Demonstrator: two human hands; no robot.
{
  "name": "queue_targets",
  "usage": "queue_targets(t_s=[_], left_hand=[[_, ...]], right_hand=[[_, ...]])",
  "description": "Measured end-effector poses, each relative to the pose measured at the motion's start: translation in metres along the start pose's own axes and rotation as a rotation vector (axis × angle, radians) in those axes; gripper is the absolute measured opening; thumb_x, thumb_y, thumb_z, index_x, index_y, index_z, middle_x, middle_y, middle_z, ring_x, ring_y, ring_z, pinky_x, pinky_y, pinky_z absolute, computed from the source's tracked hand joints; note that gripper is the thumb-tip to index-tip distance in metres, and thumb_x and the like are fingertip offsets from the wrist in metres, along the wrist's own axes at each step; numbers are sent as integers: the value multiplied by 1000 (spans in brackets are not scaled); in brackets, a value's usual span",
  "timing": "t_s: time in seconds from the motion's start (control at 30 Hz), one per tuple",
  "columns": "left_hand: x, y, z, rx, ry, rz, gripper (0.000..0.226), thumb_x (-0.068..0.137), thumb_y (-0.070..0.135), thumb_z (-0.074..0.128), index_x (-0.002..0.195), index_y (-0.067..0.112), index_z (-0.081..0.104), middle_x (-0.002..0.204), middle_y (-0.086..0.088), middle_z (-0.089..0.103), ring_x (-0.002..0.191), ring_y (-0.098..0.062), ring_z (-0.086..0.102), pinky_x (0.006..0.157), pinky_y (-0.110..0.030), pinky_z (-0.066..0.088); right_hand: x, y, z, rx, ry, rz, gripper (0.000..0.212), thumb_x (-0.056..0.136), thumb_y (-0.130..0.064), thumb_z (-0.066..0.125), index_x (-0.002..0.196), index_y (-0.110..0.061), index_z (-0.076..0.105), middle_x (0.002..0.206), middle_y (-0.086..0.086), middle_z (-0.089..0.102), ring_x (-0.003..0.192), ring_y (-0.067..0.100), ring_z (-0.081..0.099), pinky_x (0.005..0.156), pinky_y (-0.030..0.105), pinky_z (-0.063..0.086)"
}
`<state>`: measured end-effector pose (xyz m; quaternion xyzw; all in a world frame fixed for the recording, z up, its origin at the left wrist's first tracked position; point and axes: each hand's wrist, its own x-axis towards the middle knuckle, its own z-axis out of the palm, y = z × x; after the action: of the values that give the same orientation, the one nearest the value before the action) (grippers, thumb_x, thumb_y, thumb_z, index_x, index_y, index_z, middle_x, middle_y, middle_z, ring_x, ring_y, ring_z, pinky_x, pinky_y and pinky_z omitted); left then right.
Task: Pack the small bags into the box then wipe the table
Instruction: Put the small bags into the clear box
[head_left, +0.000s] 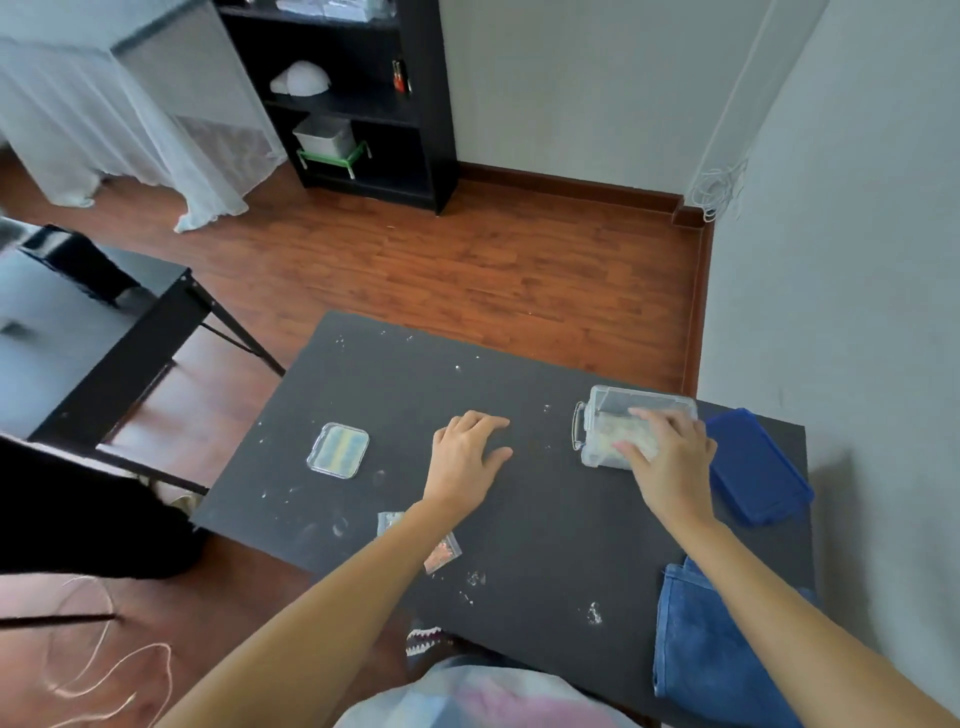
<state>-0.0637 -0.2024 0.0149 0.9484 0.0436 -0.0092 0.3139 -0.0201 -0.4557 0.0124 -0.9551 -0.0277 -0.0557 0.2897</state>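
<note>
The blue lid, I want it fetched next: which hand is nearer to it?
Right. The right hand is at the clear box beside the blue lid; the left hand rests mid-table.

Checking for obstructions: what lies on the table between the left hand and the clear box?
In the head view, only bare dark table with faint white specks separates the left hand from the clear box.

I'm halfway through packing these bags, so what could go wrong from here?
The small bags lie partly under the left forearm, so they could get swept off the near table edge. The right hand presses into the clear box, which may slide toward the blue lid.
</note>
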Motion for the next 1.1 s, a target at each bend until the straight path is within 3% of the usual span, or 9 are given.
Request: queue_targets(t_s=[0.13, 0.23, 0.37, 0.57, 0.7, 0.97, 1.1], left_hand=[[-34, -55, -31, 78, -56, -112, 32, 89, 30, 63, 121, 25, 61, 118, 8, 63, 112, -16, 53, 98, -33, 35], [-57, -92, -44, 141, -154, -164, 35, 88, 31, 63, 123, 27, 60, 118, 9, 61, 112, -17, 53, 97, -32, 37], [-71, -119, -49, 225, -276, -156, 42, 89, 32, 60, 131, 30, 54, 130, 11, 53, 120, -15, 47, 100, -30, 35], [-72, -133, -44, 244, -338, -116, 43, 87, 29, 62, 129, 29, 55, 126, 8, 52, 116, -17, 50, 96, -29, 37], [-65, -136, -44, 195, -356, -148, 38, 80, 23, 69, 116, 25, 57, 114, 2, 58, 108, -21, 55, 88, -32, 38], [-59, -140, -45, 259, -391, -103, 17, 77, 28, 70, 92, 23, 62, 104, 1, 61, 101, -22, 56, 78, -32, 36], [-60, -139, -46, 180, -407, -110, 6, 77, 23, 67, 82, 22, 64, 97, 3, 63, 93, -22, 60, 68, -28, 38]], right_hand=[[-28, -35, 23, 42, -107, -137, 29, 77, -19, 80, 105, -16, 72, 98, -2, 62, 98, 25, 54, 93, 42, 38], [-47, -60, 44, 46, -217, -201, 25, 80, -23, 78, 104, -19, 72, 97, -8, 62, 99, 21, 53, 90, 30, 29], [-69, -89, 72, -6, -387, -242, 24, 85, -30, 71, 109, -25, 71, 102, -12, 62, 106, 17, 51, 89, 26, 26], [-94, -119, 104, -153, -655, -291, 36, 90, -37, 61, 127, -34, 61, 116, -12, 53, 115, 13, 41, 96, 28, 27], [-105, -128, 117, -216, -718, -271, 45, 90, -36, 63, 134, -38, 53, 117, -8, 49, 115, 15, 41, 97, 32, 29], [-104, -134, 126, -207, -697, -191, 15, 83, -26, 70, 93, -28, 58, 96, -12, 43, 100, 14, 42, 85, 31, 27], [-103, -135, 124, -183, -695, -131, 17, 86, -20, 67, 80, -28, 53, 87, -9, 57, 93, 17, 45, 87, 33, 33]])
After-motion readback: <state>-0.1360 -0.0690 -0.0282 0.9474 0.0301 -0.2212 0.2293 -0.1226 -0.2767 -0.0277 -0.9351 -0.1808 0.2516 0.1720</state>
